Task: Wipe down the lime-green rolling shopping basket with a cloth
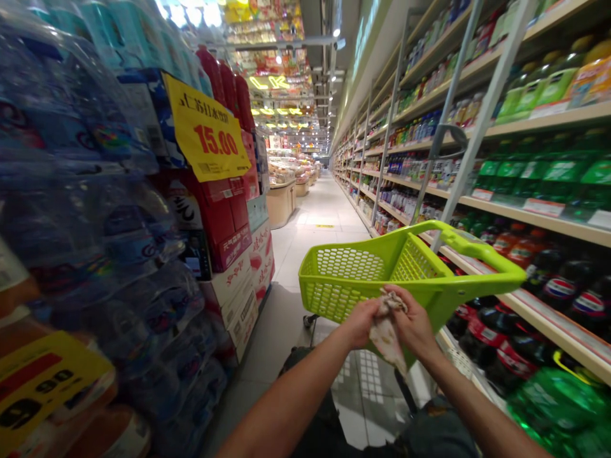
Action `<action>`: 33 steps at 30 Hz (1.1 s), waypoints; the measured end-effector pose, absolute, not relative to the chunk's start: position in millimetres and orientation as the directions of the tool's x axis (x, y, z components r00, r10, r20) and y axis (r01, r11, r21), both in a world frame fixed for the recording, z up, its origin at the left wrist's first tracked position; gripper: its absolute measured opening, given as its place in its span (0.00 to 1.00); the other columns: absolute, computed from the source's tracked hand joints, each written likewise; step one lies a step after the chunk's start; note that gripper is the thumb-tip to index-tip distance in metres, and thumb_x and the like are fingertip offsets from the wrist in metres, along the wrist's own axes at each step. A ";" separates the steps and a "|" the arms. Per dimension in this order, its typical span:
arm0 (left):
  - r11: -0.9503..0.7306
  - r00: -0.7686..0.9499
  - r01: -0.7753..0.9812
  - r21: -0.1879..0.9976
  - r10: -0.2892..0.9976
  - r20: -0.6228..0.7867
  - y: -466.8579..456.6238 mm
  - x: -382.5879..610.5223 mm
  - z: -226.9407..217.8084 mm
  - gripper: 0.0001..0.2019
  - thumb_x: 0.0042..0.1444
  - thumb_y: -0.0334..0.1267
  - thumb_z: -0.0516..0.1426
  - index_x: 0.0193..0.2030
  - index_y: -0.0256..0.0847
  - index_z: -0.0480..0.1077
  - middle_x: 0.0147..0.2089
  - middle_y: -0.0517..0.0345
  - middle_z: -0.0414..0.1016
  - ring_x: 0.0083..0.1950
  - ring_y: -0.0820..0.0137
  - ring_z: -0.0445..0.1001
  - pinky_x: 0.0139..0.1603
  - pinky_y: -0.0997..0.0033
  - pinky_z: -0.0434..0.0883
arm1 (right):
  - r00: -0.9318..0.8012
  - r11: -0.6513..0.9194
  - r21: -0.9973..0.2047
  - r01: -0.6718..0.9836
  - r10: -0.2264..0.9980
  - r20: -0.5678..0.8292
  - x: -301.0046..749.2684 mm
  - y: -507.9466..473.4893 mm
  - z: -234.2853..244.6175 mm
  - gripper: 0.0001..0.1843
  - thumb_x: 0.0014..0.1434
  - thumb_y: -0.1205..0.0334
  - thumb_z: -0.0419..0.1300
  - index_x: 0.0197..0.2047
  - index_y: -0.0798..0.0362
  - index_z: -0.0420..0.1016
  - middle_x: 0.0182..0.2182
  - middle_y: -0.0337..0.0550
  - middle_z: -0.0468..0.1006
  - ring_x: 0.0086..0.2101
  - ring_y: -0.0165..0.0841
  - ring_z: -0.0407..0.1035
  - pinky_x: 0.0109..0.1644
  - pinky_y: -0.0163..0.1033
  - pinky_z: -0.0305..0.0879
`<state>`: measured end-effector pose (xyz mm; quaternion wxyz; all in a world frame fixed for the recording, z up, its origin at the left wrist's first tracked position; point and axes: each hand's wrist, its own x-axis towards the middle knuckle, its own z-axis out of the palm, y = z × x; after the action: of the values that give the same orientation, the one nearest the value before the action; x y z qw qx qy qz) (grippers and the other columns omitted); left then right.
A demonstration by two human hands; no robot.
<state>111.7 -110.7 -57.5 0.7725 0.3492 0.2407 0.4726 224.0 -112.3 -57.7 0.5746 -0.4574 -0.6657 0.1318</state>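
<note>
Both hands meet in front of the near side of a lime-green shopping cart (334, 296). Between them is a crumpled, pale cloth (389, 340) with stains or a faint pattern; its lower end hangs down in a point. My left hand (361, 323) is closed on the cloth's left edge. Curled around the bunched upper part, my right hand (414, 321) grips it from the right. The cart's handle (491, 257) extends to the right, with neither hand on it. Some of the fingertips are hidden in the folds.
Shelves of bottled drinks (544, 165) run along the right. Stacked packs of bottled water (86, 191) and drink cartons (224, 222) rise on the left, with yellow price signs (210, 133). A tiled aisle (310, 216) leads away past wooden display counters (280, 202).
</note>
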 end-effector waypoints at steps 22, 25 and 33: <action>0.425 0.349 -0.497 0.757 0.896 -0.274 -112.4 105.5 -81.3 0.05 0.37 0.30 0.58 0.24 0.32 0.69 0.22 0.59 0.70 0.22 0.76 0.67 0.26 0.76 0.61 | -0.359 0.623 -0.338 0.705 0.725 0.588 230.2 -111.2 -133.6 0.24 0.49 0.60 0.58 0.50 0.54 0.64 0.55 0.57 0.62 0.55 0.45 0.55 0.55 0.56 0.56; 0.404 0.292 -0.496 0.768 0.911 -0.291 -112.3 107.5 -81.8 0.05 0.37 0.28 0.57 0.25 0.33 0.68 0.22 0.61 0.70 0.22 0.77 0.66 0.26 0.76 0.61 | -0.374 0.659 -0.358 0.662 0.704 0.604 234.7 -106.8 -139.1 0.22 0.49 0.68 0.54 0.50 0.51 0.65 0.55 0.52 0.62 0.56 0.42 0.54 0.57 0.55 0.54; 0.448 0.368 -0.462 0.765 0.882 -0.294 -110.3 114.5 -74.7 0.10 0.40 0.28 0.54 0.33 0.39 0.66 0.27 0.63 0.71 0.28 0.76 0.70 0.31 0.75 0.65 | -0.303 0.623 -0.295 0.724 0.673 0.675 247.6 -101.7 -119.6 0.26 0.46 0.78 0.47 0.47 0.52 0.68 0.54 0.49 0.64 0.57 0.38 0.53 0.57 0.53 0.56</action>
<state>114.5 -110.3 -74.7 0.7727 0.2946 0.3563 0.4351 247.6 -101.7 -119.6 0.4010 -0.4329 -0.8067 -0.0321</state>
